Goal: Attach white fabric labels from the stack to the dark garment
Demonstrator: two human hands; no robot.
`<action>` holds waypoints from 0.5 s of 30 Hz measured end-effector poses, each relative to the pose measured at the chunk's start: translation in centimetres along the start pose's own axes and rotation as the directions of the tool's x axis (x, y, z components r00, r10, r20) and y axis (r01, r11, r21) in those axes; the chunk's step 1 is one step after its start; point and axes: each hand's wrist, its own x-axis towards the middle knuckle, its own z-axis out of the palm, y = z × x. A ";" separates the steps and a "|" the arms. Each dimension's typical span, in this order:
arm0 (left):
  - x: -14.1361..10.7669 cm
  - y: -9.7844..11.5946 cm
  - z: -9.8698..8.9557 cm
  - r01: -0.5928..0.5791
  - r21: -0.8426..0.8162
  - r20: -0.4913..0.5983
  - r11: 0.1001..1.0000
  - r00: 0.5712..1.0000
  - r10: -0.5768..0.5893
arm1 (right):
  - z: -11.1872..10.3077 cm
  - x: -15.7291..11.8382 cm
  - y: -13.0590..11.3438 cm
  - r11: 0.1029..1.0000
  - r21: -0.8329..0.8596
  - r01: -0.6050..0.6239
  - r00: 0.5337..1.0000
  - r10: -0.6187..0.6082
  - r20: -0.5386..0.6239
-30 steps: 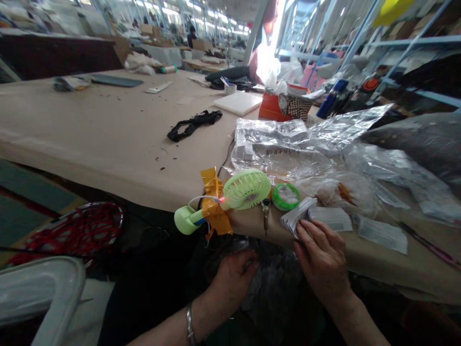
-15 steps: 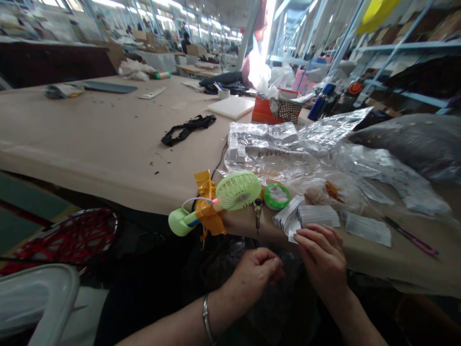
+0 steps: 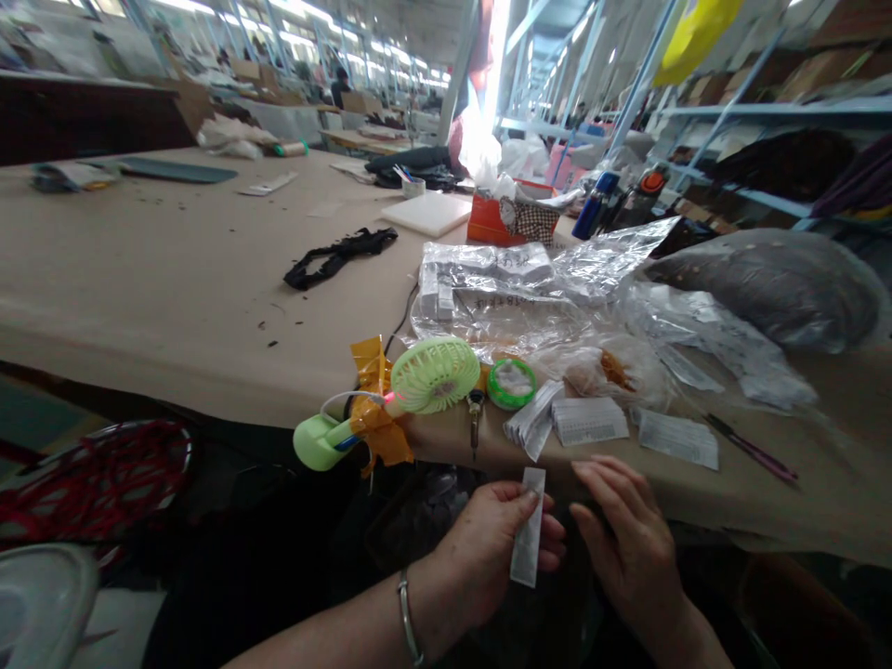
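Note:
My left hand (image 3: 498, 539), with a bangle at the wrist, pinches a narrow white label strip (image 3: 528, 544) between thumb and fingers, just off the table's front edge. Beside it my right hand (image 3: 623, 525) is open and holds nothing, its fingers apart and slightly bent. Beyond the hands, at the table edge, lie a fanned stack of white labels (image 3: 535, 420), a printed label stack (image 3: 591, 421) and another label stack (image 3: 678, 439). A round green tub (image 3: 512, 383) with white stuff inside stands left of them.
A green fan (image 3: 436, 376) is fixed to the edge with orange tape (image 3: 380, 409). A soldering-iron-like tool (image 3: 475, 418) points off the edge. Purple-handled tweezers or scissors (image 3: 753, 448) lie right. Plastic bags (image 3: 502, 311) and a black cloth strip (image 3: 341, 257) lie farther back.
My left hand now holds a label strip, where before it was curled with none visible. My right hand has drawn back from the fanned labels. The camera view has shifted right.

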 end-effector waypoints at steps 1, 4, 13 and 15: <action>-0.1 -0.1 -0.1 0.011 0.039 -0.011 0.999 1.000 -0.011 | 0.1 0.3 0.8 0.996 -0.082 -0.047 0.999 0.048 0.006; 0.0 -0.5 -0.5 0.015 0.084 -0.024 0.996 1.000 -0.014 | 0.6 0.7 2.5 0.955 -0.278 -0.106 0.991 0.125 0.052; -0.5 -0.3 -0.8 0.085 0.059 -0.063 0.995 0.995 -0.081 | 0.8 -0.4 3.6 0.987 -0.102 -0.128 0.991 0.123 -0.051; -0.7 -0.1 -0.6 0.096 0.054 -0.059 0.994 0.994 -0.093 | 0.8 -0.2 3.7 0.987 -0.045 -0.156 0.986 0.153 -0.060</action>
